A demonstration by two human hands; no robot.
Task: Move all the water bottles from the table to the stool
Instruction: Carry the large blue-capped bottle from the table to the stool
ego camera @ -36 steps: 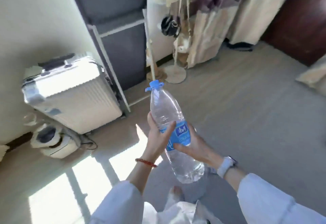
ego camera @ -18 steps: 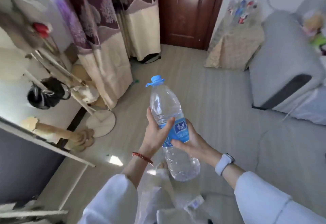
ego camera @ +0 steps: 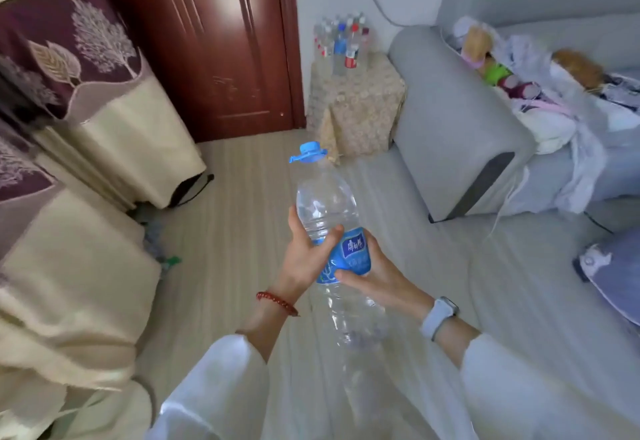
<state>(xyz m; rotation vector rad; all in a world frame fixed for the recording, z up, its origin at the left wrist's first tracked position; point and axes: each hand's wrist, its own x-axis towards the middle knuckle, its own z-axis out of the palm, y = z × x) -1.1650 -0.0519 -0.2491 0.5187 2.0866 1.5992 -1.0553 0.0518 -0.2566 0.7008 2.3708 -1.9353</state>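
Beside the grey sofa (ego camera: 457, 134), a cloth-draped stand (ego camera: 356, 107) crowded with small bottles (ego camera: 341, 44) is now brought into view, where a suitcase and shelving were seen a second ago; a turn toward the drop-off is suggested. Mid-air, a large clear water bottle (ego camera: 325, 204), blue-capped and blue-labelled, is gripped by the left hand (ego camera: 306, 256) and right hand (ego camera: 375, 275).

Floor (ego camera: 242, 204) ahead open; sofa (ego camera: 457, 134) flanks right, curtains (ego camera: 104, 100) left.

We list: dark red wooden door (ego camera: 214, 41); purple-and-cream leaf-patterned curtains (ego camera: 86, 68); grey sofa (ego camera: 460, 120) heaped with soft toys (ego camera: 491, 68) and bags; pale striped floor (ego camera: 225, 217).
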